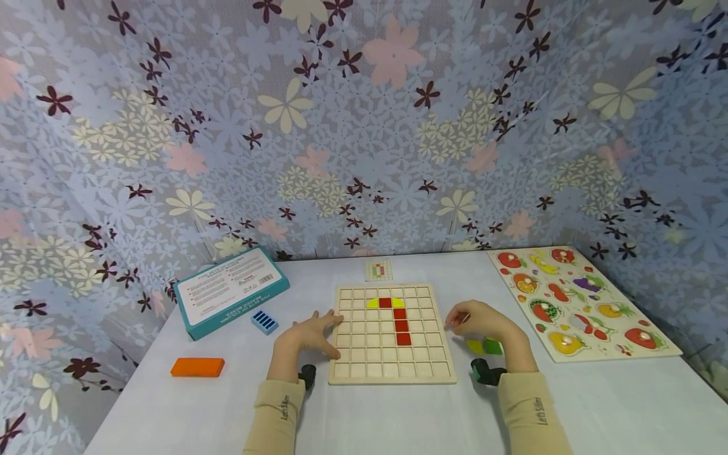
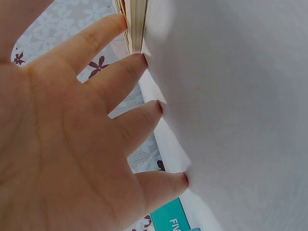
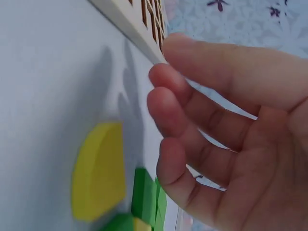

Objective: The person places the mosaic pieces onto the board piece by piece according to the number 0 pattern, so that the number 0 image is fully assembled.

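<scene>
A wooden grid board (image 1: pixel 364 373) lies flat in the middle of the table. Near its top, a red square (image 1: pixel 385 303) sits between two yellow pieces (image 1: pixel 372 303), and more red squares (image 1: pixel 402 325) run downward in one column. My left hand (image 1: pixel 311 333) spreads its fingers at the board's left edge; in the left wrist view the fingertips (image 2: pixel 136 60) rest on the table and against that edge. Beside the right edge, my right hand (image 1: pixel 478 319) has loosely bent fingers (image 3: pixel 166 108) with nothing between them. Below it lie a yellow rounded piece (image 3: pixel 98 173) and green pieces (image 3: pixel 143 197).
Behind the board lies a small pattern card (image 1: pixel 378 270). To the left are a teal box (image 1: pixel 233 291), a blue piece with dark slots (image 1: pixel 264 322) and an orange block (image 1: pixel 197 367). A fruit puzzle board (image 1: pixel 580 303) lies at the right, and a floral curtain (image 1: pixel 352 158) hangs behind.
</scene>
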